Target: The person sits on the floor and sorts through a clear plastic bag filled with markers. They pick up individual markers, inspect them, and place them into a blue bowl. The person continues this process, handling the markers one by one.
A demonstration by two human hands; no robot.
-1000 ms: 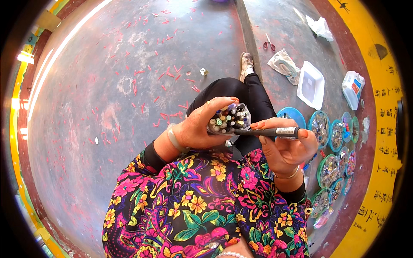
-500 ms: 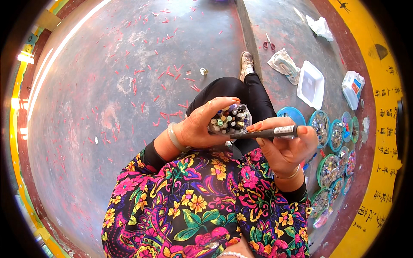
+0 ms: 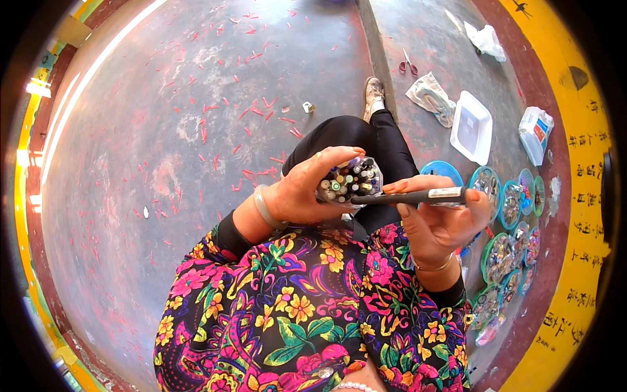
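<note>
My left hand (image 3: pixel 302 186) wraps round a clear cup (image 3: pixel 379 178) packed with pens (image 3: pixel 346 181), whose round ends in black, white, green and purple point up toward me. In my right hand (image 3: pixel 441 222) lies a long black pen (image 3: pixel 411 196) with a white label near its right end. Thumb and fingers pinch it, and it lies nearly level. Its thin left end is at the near rim of the cup; whether it touches the cup I cannot tell. Both hands are above my lap, between my knees and my flowered top.
To the right stand several round tubs (image 3: pixel 484 189) of small items, a white tray (image 3: pixel 471 127), a plastic packet (image 3: pixel 537 136), a cloth (image 3: pixel 431 98), scissors (image 3: pixel 408 63) and a white bag (image 3: pixel 486 42). Red scraps (image 3: pixel 248 173) litter the floor at left.
The black pen has slid slightly right and turned a little more level, with my right hand moving along with it. My left hand and the cup have hardly moved.
</note>
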